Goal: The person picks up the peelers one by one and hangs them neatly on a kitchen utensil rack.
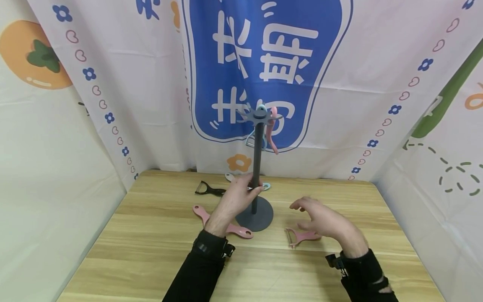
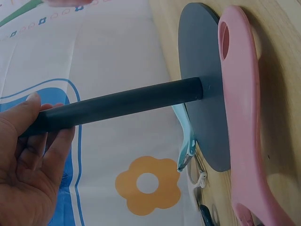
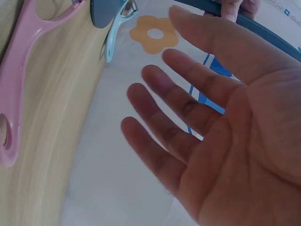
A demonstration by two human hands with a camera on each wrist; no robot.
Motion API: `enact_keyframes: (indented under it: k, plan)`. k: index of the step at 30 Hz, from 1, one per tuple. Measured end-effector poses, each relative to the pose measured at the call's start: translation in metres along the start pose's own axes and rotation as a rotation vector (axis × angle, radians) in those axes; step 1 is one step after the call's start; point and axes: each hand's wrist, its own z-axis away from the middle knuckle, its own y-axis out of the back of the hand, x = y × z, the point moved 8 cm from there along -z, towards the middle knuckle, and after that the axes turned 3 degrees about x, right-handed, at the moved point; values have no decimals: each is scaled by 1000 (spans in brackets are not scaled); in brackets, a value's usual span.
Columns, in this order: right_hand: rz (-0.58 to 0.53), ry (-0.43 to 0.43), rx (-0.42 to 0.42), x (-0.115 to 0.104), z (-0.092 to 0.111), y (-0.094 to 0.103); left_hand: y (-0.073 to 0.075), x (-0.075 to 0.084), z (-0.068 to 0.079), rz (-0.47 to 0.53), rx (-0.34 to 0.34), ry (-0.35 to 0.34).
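Note:
My left hand (image 1: 238, 195) grips the dark grey pole (image 1: 258, 157) of a stand with a round base (image 1: 255, 219) and a hooked top (image 1: 259, 115). From the hooks hang a pink peeler (image 1: 270, 134) and a light blue peeler (image 1: 249, 139). My right hand (image 1: 318, 218), fingers loosely spread and holding nothing, is over the handle of another pink peeler (image 1: 302, 237). Pink handles (image 1: 240, 231) show on both sides of my left forearm, which hides the part between. In the left wrist view, one pink handle (image 2: 241, 84) overlaps the base.
Behind my left hand lie a black peeler (image 1: 210, 190), a white handle (image 1: 229, 177) and a light blue peeler (image 1: 266, 186). A printed curtain (image 1: 158, 105) stands along the back edge of the wooden table (image 1: 132, 243), with cloth walls on both sides.

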Motion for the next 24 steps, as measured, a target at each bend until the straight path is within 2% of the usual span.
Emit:
enact_keyframes:
  k: [12,20,24]
  plan:
    - [82,-27,-71,7,2,-14,0,1,-1,2,16,1]
    - [97,-131,-96,14,1,-23,-1,0,0,-4,10,-4]
    - [128,-155,-100,16,0,-27,0,1,0,-9,14,-11]
